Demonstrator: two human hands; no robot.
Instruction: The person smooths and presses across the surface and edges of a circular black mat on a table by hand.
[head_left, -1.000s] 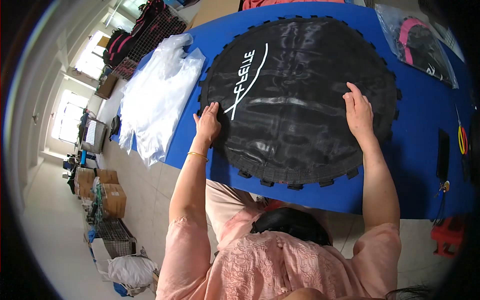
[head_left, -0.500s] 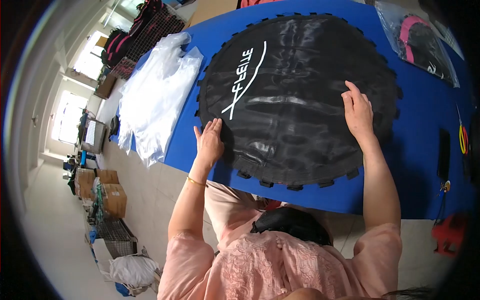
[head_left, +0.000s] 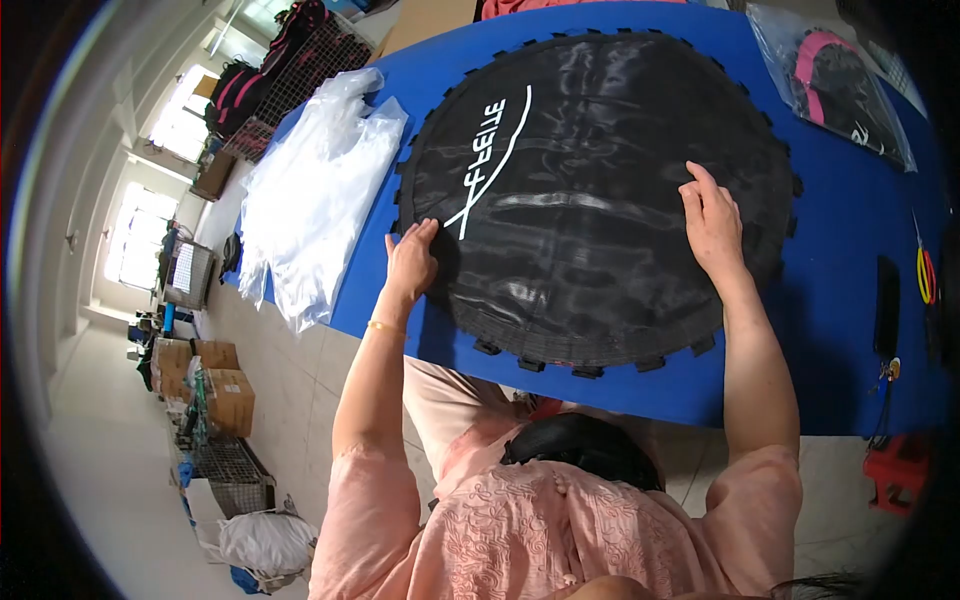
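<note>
On one blue worktop (head_left: 835,230), my left fingers (head_left: 427,229) and right fingers (head_left: 704,180) are lying loosely apart over one black disc (head_left: 600,250), mid-frame.

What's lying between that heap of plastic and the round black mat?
In the head view, just a bare strip of blue tabletop separates the plastic from the mat; the left hand is over part of it, at the mat's edge.

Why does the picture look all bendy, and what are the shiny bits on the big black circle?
In the head view, a wide lens probably makes the blue table look curved and the corners dark; in the same head view, the shiny bits on the black circle are glare, and the windows look washed-out white.
</note>
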